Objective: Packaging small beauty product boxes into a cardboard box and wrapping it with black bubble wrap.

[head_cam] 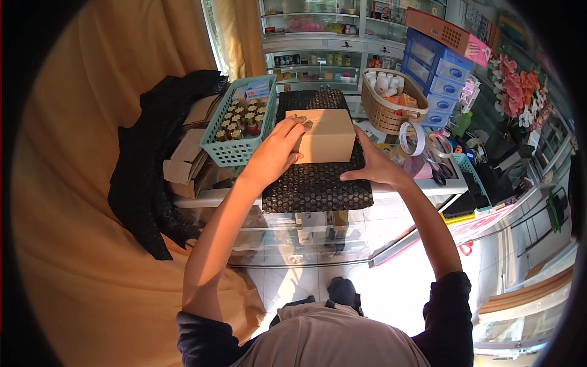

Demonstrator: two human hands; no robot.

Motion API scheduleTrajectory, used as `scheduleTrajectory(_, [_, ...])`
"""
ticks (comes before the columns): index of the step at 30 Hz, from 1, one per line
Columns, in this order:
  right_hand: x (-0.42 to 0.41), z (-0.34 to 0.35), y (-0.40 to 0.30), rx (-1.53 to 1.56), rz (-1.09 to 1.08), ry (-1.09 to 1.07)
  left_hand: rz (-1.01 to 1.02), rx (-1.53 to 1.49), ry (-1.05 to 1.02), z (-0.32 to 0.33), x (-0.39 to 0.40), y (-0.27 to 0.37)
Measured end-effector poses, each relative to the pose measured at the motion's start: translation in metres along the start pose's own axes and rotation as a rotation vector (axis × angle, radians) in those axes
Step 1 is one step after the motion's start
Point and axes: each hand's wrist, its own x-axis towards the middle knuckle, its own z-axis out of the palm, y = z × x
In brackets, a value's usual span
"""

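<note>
A closed brown cardboard box (pixel 328 137) sits on a sheet of black bubble wrap (pixel 316 190), which hangs slightly over the counter's front edge. My left hand (pixel 277 149) grips the box at its left side, fingers across the top and thumb against the front. At the box's right side is my right hand (pixel 376 160), its fingers spread along that side. Its thumb points left over the wrap, apart from the fingers. Whether the right fingertips press on the box cannot be told.
Left of the wrap stands a green plastic basket (pixel 238 149) of small bottles, beside folded cardboard (pixel 185 156) and more black bubble wrap (pixel 137 169). To the right are a beige basket (pixel 390 114), tape rolls (pixel 411 138), scissors (pixel 441 174) and blue drawers (pixel 442 87).
</note>
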Motion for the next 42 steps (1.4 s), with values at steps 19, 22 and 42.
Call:
scheduleTrajectory(19, [-0.032,0.032,-0.057,-0.424,-0.606,0.015,0.003,0.057,0.026,-0.002,-0.004,0.003])
scheduleTrajectory(22, [-0.029,0.032,-0.054,-0.548,-0.582,-0.052,-0.011,0.085,-0.003,-0.007,-0.002,0.008])
scheduleTrajectory(42, [0.029,-0.022,-0.046,-0.13,-0.389,0.29,-0.215,-0.039,-0.225,-0.041,0.023,0.0])
